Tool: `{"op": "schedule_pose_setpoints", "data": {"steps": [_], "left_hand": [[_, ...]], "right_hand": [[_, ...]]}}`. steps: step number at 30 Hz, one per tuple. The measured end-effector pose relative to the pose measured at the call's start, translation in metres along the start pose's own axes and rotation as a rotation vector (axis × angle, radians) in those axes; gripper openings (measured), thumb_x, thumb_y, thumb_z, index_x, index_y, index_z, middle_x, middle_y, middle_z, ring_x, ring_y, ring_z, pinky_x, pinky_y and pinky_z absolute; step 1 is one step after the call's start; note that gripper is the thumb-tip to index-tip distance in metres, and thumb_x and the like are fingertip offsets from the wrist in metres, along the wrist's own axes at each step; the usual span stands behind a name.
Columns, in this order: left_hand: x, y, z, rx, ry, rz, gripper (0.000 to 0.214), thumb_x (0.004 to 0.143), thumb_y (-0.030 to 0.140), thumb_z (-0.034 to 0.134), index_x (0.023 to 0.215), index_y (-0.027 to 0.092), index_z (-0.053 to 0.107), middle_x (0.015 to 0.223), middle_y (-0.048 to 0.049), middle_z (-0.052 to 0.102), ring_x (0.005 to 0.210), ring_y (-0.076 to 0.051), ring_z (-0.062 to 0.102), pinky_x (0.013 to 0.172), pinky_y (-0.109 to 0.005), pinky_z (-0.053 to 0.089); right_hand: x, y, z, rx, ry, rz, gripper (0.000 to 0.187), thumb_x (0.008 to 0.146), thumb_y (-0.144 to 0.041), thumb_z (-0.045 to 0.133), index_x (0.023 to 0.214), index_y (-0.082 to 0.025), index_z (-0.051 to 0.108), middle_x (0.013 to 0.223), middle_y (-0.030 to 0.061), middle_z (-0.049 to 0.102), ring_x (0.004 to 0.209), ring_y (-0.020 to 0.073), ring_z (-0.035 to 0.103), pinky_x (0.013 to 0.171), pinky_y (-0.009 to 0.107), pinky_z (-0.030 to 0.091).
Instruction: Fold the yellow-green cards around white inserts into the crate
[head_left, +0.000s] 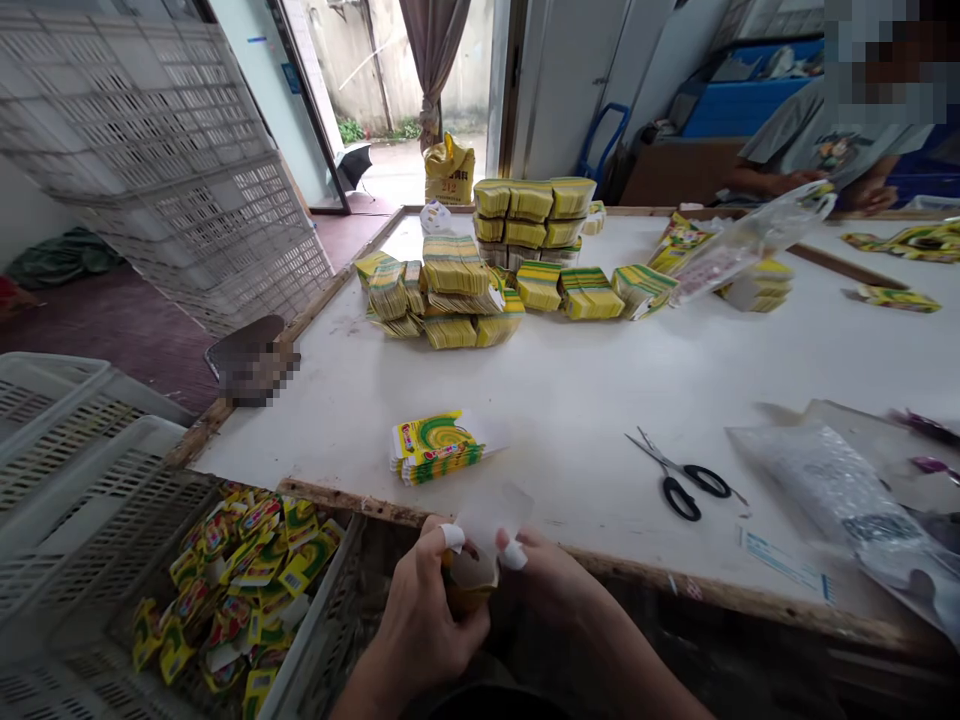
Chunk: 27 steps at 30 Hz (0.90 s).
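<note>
At the table's near edge, my left hand (431, 605) is wrapped round a small yellow cardboard box (474, 575) whose white inside shows at its raised end. My right hand (551, 575) is at the box's other side, its taped thumb or finger by a pale, blurred flap; its remaining fingers are hidden behind the box. White tape covers a fingertip on each hand. Just beyond them, a small stack of flat yellow-and-green printed cartons (439, 447) lies on the white table (555, 390).
Black-handled scissors (682, 480) lie open at right, near clear plastic bags (847, 510). Bundled carton stacks (457, 280) stand at the back. A white crate (315, 590) at lower left holds many yellow packets (247, 570). Another person (832, 150) sits across the table.
</note>
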<state>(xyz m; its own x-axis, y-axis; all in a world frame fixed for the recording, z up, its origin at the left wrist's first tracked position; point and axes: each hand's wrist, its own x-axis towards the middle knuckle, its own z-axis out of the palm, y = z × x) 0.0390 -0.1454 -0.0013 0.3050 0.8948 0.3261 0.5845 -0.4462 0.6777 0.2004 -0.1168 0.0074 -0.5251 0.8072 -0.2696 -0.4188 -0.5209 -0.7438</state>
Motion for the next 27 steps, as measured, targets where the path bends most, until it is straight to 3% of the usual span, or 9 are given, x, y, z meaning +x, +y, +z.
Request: {"op": "schedule_pose_setpoints", "data": {"steps": [4, 7, 10, 13, 16, 19, 21, 23, 27], "left_hand": [[0.000, 0.002, 0.000, 0.051, 0.021, 0.036, 0.057, 0.065, 0.010, 0.056, 0.114, 0.022, 0.031, 0.096, -0.0066, 0.055, 0.077, -0.021, 0.062, 0.066, -0.030, 0.050], [0.000, 0.002, 0.001, 0.115, -0.010, 0.014, 0.054, 0.064, 0.009, 0.053, 0.112, 0.022, 0.032, 0.095, -0.0074, 0.056, 0.075, -0.021, 0.061, 0.063, -0.032, 0.050], [0.001, 0.003, 0.000, 0.156, -0.074, -0.070, 0.056, 0.066, 0.010, 0.053, 0.115, 0.023, 0.030, 0.097, -0.0083, 0.059, 0.078, -0.024, 0.063, 0.065, -0.034, 0.051], [0.003, 0.003, -0.002, 0.062, -0.180, -0.154, 0.061, 0.068, 0.012, 0.055, 0.121, 0.023, 0.025, 0.097, -0.0076, 0.062, 0.081, -0.024, 0.064, 0.070, -0.036, 0.053], [0.005, 0.001, 0.001, -0.072, -0.241, -0.187, 0.069, 0.071, 0.015, 0.055, 0.127, 0.022, 0.016, 0.100, -0.0082, 0.063, 0.083, -0.024, 0.064, 0.072, -0.037, 0.054], [0.003, -0.005, 0.008, -0.031, -0.185, -0.189, 0.079, 0.071, 0.019, 0.058, 0.133, 0.019, 0.009, 0.120, -0.0174, 0.055, 0.104, -0.029, 0.061, 0.086, -0.045, 0.052], [0.000, -0.011, 0.010, 0.085, -0.103, -0.214, 0.077, 0.069, 0.017, 0.059, 0.133, 0.017, 0.016, 0.127, -0.0213, 0.049, 0.114, -0.033, 0.055, 0.093, -0.051, 0.048], [-0.004, -0.016, 0.006, 0.155, -0.057, -0.237, 0.067, 0.067, 0.013, 0.057, 0.128, 0.017, 0.029, 0.124, -0.0191, 0.051, 0.115, -0.034, 0.054, 0.095, -0.054, 0.046], [-0.007, -0.019, -0.011, 0.099, -0.068, -0.213, 0.058, 0.066, 0.009, 0.059, 0.119, 0.021, 0.040, 0.112, -0.0106, 0.058, 0.106, -0.027, 0.058, 0.091, -0.045, 0.050]], "right_hand": [[-0.001, 0.005, 0.003, -0.015, 0.083, -0.011, 0.048, 0.065, -0.060, 0.075, 0.083, -0.015, 0.068, 0.074, 0.0047, 0.066, 0.072, 0.0188, 0.060, 0.071, 0.031, 0.045], [0.000, 0.006, 0.002, -0.257, 0.115, -0.090, 0.036, 0.070, -0.047, 0.076, 0.085, -0.016, 0.069, 0.077, 0.0030, 0.066, 0.076, 0.0189, 0.058, 0.072, 0.029, 0.044], [-0.001, 0.007, 0.001, -0.540, 0.158, -0.225, 0.028, 0.083, -0.043, 0.062, 0.091, -0.017, 0.069, 0.087, 0.0049, 0.067, 0.083, 0.0217, 0.058, 0.076, 0.031, 0.046], [-0.005, 0.012, 0.001, -0.771, 0.159, -0.359, 0.028, 0.091, -0.033, 0.050, 0.112, -0.019, 0.063, 0.106, 0.0084, 0.066, 0.096, 0.0245, 0.059, 0.089, 0.036, 0.046], [-0.009, 0.020, 0.002, -0.922, 0.062, -0.421, 0.050, 0.088, -0.017, 0.049, 0.138, -0.020, 0.042, 0.133, 0.0132, 0.054, 0.122, 0.0264, 0.051, 0.105, 0.040, 0.040], [-0.008, 0.026, -0.002, -0.994, 0.041, -0.470, 0.061, 0.088, -0.008, 0.039, 0.147, -0.021, 0.032, 0.146, 0.0137, 0.042, 0.137, 0.0251, 0.038, 0.113, 0.043, 0.032], [-0.006, 0.027, -0.008, -1.011, 0.107, -0.491, 0.063, 0.087, -0.004, 0.036, 0.147, -0.023, 0.032, 0.147, 0.0130, 0.042, 0.137, 0.0253, 0.038, 0.113, 0.046, 0.031], [-0.005, 0.026, -0.016, -1.057, 0.125, -0.499, 0.070, 0.084, -0.001, 0.037, 0.149, -0.024, 0.026, 0.151, 0.0130, 0.037, 0.139, 0.0265, 0.036, 0.112, 0.048, 0.032], [-0.006, 0.021, -0.025, -1.230, -0.060, -0.476, 0.086, 0.081, 0.003, 0.042, 0.153, -0.024, 0.003, 0.159, 0.0147, 0.016, 0.145, 0.0302, 0.019, 0.110, 0.049, 0.033]]}}
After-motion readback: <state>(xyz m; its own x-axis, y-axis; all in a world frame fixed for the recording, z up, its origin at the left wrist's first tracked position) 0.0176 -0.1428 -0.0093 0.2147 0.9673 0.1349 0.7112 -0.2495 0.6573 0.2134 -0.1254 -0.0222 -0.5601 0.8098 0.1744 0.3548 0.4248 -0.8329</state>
